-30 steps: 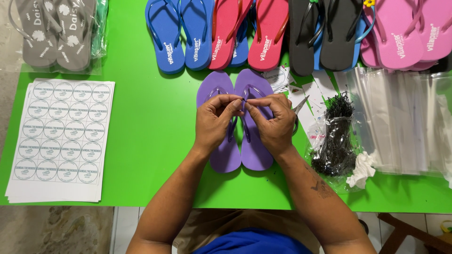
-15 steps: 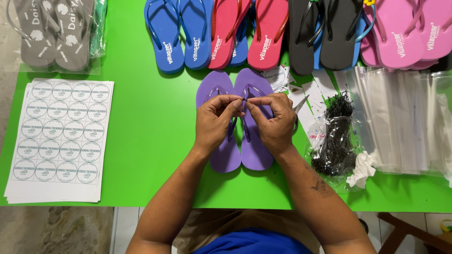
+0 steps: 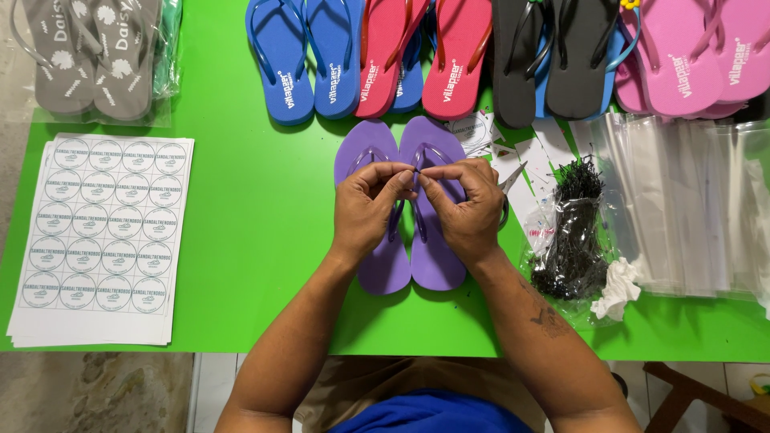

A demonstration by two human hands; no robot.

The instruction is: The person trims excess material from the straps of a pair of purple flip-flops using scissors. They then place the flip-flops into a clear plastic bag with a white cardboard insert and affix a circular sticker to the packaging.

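Note:
A pair of purple flip-flops (image 3: 433,265) lies side by side on the green table (image 3: 257,232). My left hand (image 3: 367,210) and my right hand (image 3: 467,210) rest over the straps, fingertips meeting between the two sandals. Both hands pinch a thin dark tie at the straps where the sandals touch. The tie itself is tiny and mostly hidden by my fingers.
A stack of round-sticker sheets (image 3: 100,236) lies at the left. Grey sandals in a bag (image 3: 88,56) sit far left. Blue (image 3: 309,60), red (image 3: 425,56), black (image 3: 553,56) and pink (image 3: 690,56) sandals line the far edge. A bundle of black ties (image 3: 573,240), clear bags (image 3: 690,208), crumpled paper (image 3: 616,289) and scissors lie to the right.
My fingertips have shifted slightly at the straps; hands and sandals stay in the same place.

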